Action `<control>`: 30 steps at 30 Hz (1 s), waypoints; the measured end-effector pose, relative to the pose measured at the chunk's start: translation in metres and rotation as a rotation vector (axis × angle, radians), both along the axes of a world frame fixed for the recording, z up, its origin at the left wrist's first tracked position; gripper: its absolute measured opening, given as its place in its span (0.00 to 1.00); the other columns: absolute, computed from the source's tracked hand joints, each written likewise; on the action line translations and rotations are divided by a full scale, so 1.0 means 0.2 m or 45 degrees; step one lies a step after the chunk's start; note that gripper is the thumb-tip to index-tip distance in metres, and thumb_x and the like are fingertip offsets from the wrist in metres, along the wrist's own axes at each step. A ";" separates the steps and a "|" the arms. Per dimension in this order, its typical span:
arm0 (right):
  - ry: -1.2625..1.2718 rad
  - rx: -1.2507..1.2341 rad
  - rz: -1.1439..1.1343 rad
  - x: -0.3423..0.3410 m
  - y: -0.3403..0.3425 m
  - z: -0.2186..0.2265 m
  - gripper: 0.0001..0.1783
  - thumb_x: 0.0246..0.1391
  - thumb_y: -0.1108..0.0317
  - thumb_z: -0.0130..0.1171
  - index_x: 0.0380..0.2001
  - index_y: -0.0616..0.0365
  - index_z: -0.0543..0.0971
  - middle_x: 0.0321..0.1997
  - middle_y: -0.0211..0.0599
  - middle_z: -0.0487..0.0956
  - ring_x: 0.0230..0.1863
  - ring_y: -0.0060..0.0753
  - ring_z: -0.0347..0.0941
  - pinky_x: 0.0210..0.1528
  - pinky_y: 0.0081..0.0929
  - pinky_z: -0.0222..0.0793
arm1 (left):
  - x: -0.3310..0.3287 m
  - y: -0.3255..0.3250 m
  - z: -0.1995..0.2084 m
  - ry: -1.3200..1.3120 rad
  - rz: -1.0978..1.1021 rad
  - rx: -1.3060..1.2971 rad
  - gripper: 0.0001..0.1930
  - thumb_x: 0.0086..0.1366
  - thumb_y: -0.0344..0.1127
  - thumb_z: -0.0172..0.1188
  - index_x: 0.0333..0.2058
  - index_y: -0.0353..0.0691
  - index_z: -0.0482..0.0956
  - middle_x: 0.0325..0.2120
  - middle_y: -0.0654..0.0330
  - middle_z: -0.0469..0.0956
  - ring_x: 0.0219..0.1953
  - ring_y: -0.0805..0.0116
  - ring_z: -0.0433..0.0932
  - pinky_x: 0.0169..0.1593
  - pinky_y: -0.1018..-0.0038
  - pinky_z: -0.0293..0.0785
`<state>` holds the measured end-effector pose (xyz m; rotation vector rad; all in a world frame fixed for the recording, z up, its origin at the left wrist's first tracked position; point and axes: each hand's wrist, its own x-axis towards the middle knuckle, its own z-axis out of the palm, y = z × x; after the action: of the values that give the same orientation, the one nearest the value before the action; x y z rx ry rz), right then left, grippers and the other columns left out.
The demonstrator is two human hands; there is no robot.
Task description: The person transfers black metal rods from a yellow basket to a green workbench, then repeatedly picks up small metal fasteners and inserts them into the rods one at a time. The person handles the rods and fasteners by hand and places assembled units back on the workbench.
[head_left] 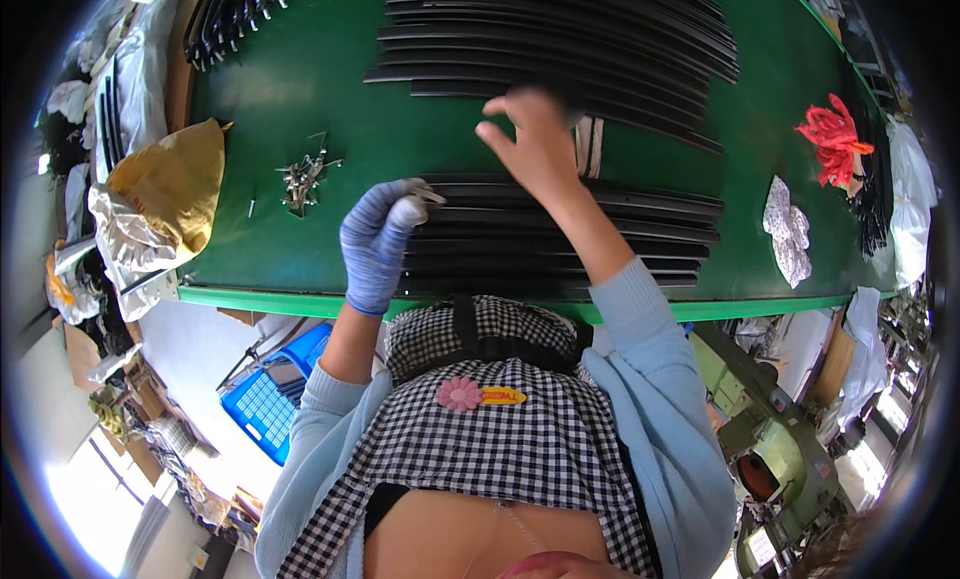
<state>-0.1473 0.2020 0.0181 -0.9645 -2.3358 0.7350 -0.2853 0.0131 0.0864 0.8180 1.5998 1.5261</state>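
Observation:
On the green table [300, 99] lie two stacks of long black curved strips, a near stack [560, 239] by the front edge and a far stack [560, 39]. My left hand [380, 241], in a blue knit glove, is closed on a small metal piece at the near stack's left end. My right hand [530, 139], bare, reaches past the near stack with fingers spread, its fingertips at the front edge of the far stack. Whether it grips a strip is blurred.
A small heap of metal screws or pins [303, 177] lies left of my gloved hand. A yellow-brown bag [170, 179] sits at the table's left end. Red plastic [835, 139] and a white cloth [788, 229] lie at the right. A blue crate [270, 399] stands below.

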 end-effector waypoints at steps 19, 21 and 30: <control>-0.238 0.363 0.456 0.18 -0.03 0.33 0.27 0.51 0.39 0.63 0.29 0.53 0.72 0.17 0.30 0.72 0.16 0.32 0.73 0.17 0.25 0.68 | -0.16 -0.09 0.02 0.067 0.501 0.285 0.18 0.70 0.41 0.59 0.48 0.30 0.80 0.40 0.53 0.83 0.36 0.71 0.81 0.44 0.74 0.79; -0.277 0.336 0.477 0.21 -0.07 0.40 0.26 0.51 0.40 0.63 0.29 0.53 0.72 0.17 0.30 0.72 0.16 0.32 0.72 0.17 0.25 0.67 | -0.14 -0.08 0.07 0.055 0.454 0.308 0.18 0.70 0.40 0.58 0.47 0.30 0.80 0.40 0.53 0.83 0.37 0.71 0.82 0.44 0.74 0.79; -0.149 0.148 0.533 0.37 -0.22 0.57 0.28 0.50 0.38 0.63 0.29 0.56 0.76 0.19 0.33 0.74 0.18 0.35 0.74 0.20 0.27 0.69 | -0.10 -0.12 0.19 -0.411 -0.176 0.283 0.37 0.61 0.63 0.62 0.54 0.32 0.77 0.33 0.53 0.80 0.31 0.62 0.82 0.35 0.72 0.81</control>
<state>-0.0738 0.1587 0.1326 -0.4816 -2.6878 0.7019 -0.3049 -0.0099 0.1238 0.7388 1.1331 1.6583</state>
